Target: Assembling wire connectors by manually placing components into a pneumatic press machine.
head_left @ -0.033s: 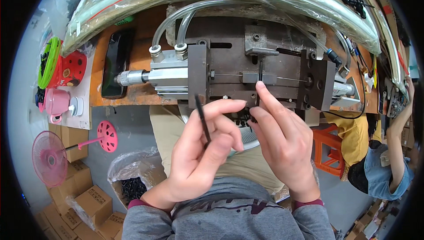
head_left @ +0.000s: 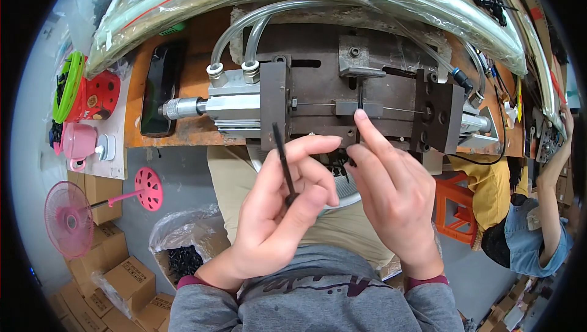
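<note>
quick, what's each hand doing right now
Left hand: closed on a thin black rod.
Right hand: index finger at another black rod; grip cannot be told.

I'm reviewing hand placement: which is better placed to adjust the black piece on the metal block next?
Probably the right hand: its index fingertip is at the black piece; the left hand holds another black strip, farther away.

the left grip (head_left: pixel 275 210) has one rod (head_left: pixel 282 158); one phone (head_left: pixel 161 87), one fan (head_left: pixel 68 221) show.
</note>
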Action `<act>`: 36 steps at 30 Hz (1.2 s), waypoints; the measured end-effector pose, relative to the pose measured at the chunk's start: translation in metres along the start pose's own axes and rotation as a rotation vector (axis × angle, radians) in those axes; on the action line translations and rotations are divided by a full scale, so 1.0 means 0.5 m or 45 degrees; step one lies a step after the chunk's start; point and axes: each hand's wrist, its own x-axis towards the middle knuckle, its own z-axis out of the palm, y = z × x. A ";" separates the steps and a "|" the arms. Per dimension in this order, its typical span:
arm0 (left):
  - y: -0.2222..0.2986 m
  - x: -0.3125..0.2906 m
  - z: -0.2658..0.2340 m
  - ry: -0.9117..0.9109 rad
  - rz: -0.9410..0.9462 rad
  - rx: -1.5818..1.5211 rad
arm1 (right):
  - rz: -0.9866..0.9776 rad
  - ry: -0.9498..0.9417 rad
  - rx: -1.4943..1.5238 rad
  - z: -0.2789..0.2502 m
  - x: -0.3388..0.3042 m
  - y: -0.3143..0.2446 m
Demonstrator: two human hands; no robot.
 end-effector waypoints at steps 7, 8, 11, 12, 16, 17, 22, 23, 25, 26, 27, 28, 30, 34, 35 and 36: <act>0.023 0.005 -0.012 -0.136 -0.069 -0.061 | -0.071 -0.085 -0.180 -0.010 0.013 -0.002; 0.030 0.006 -0.011 -0.108 -0.027 -0.054 | -0.041 -0.081 -0.187 -0.010 0.011 -0.006; 0.040 0.011 -0.026 -0.046 0.196 0.165 | -0.022 -0.094 -0.189 -0.018 0.014 -0.008; 0.048 0.006 -0.025 -0.003 0.229 0.214 | -0.026 -0.102 -0.188 -0.024 0.015 -0.006; 0.044 -0.003 -0.047 0.190 0.399 0.471 | -0.033 -0.199 -0.133 -0.089 0.076 0.007; 0.043 -0.003 -0.054 0.193 0.476 0.619 | -0.029 -0.076 -0.163 -0.101 0.099 0.013; 0.028 0.026 -0.034 0.141 0.683 0.976 | -0.463 0.305 -0.441 -0.149 0.280 0.080; 0.016 0.035 -0.024 0.142 0.759 1.056 | -0.598 0.306 -0.559 -0.157 0.318 0.095; -0.006 0.048 -0.015 0.111 0.830 1.255 | -0.477 0.113 -0.669 -0.146 0.376 0.101; -0.016 0.051 -0.009 0.092 0.830 1.285 | -0.386 -0.016 -0.718 -0.143 0.407 0.096; -0.025 0.054 -0.002 0.073 0.830 1.316 | -0.232 -0.206 -0.733 -0.142 0.437 0.094; -0.037 0.058 0.002 0.058 0.823 1.349 | -0.284 -0.216 -0.749 -0.125 0.450 0.109; -0.050 0.064 0.010 0.043 0.850 1.415 | -0.251 -0.327 -0.788 -0.107 0.485 0.129; -0.055 0.071 0.022 0.012 0.884 1.549 | 0.139 -0.712 -0.742 -0.117 0.526 0.102; -0.057 0.070 0.024 0.005 0.884 1.584 | 0.251 -0.801 -0.698 -0.132 0.530 0.090; -0.056 0.071 0.024 0.008 0.879 1.608 | 0.170 -0.865 -0.589 -0.151 0.530 0.096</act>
